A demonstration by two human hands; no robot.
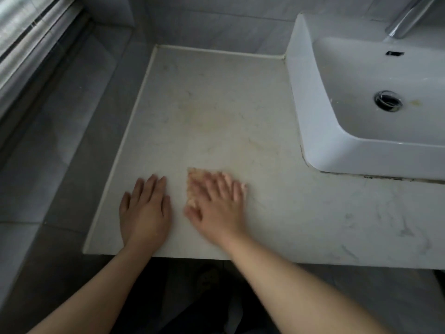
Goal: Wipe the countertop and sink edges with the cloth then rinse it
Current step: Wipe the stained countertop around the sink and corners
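The beige cloth (pixel 191 189) lies flat on the bench (pixel 216 104), well to the left of the sink (pixel 303 92) and near the bench's front edge. It is pinned under the right hand (pixel 216 208), whose fingers are spread straight over it and point away from the person. The left hand (pixel 144 210) rests flat and empty on the bench, farther from the sink. The sink's wall lies rightward and beyond the cloth, so the right hand, being nearer, would likely sweep that way.
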